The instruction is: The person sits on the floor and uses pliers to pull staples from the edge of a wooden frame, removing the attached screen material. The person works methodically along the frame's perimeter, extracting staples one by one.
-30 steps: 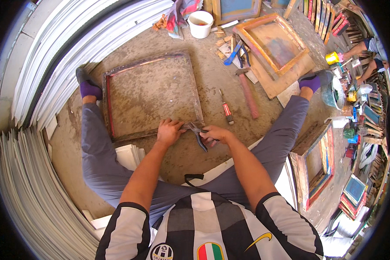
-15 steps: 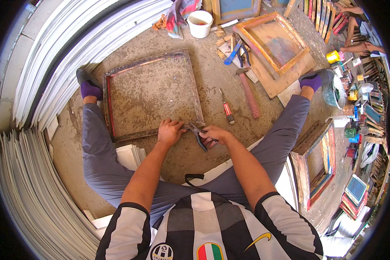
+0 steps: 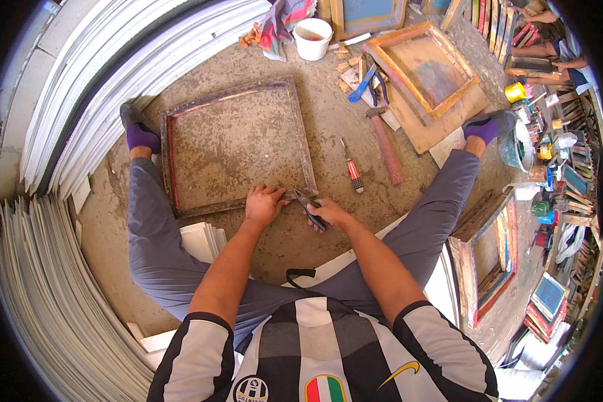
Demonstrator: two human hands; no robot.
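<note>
Both our hands meet at the near right corner of the wooden frame (image 3: 238,144) on the floor: left hand (image 3: 262,204) pressing its edge, right hand (image 3: 327,213) gripping pliers (image 3: 308,204). Most mesh remains attached, we judge.

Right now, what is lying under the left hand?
The left hand presses on the near rail of the square wooden frame. The frame wood directly beneath the palm is covered; pliers sit beside it.

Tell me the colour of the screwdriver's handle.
Red and white, on the screwdriver lying on the floor, head view.
</note>
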